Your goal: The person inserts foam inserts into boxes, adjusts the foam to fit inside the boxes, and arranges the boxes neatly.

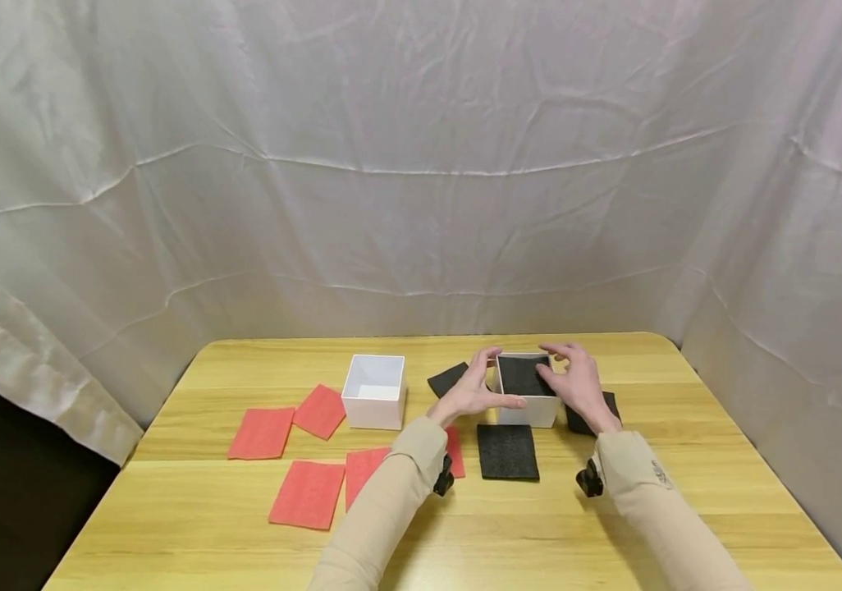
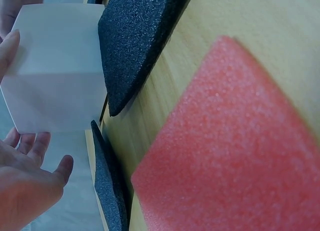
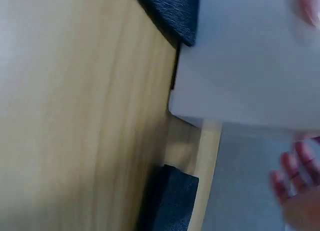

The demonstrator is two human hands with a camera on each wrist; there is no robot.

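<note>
A white box (image 1: 527, 410) stands right of the table's middle, with a black foam square (image 1: 520, 376) lying near the top inside it. My left hand (image 1: 471, 394) holds this box, its thumb across the front face and its fingers at the left side. In the left wrist view these fingers (image 2: 40, 143) reach the box's side wall. Over the right rim is my right hand (image 1: 579, 384), its thumb by the foam inside and its fingers spread. The right wrist view shows the right fingers (image 3: 295, 171) blurred beside the box, not visibly curled round anything.
Loose black foam squares lie in front of the box (image 1: 508, 452), at its left (image 1: 447, 379) and at its right under the right wrist. A second white box (image 1: 374, 402), open-topped, stands to the left. Several red foam squares (image 1: 307, 494) are spread around it, some partly behind the left arm.
</note>
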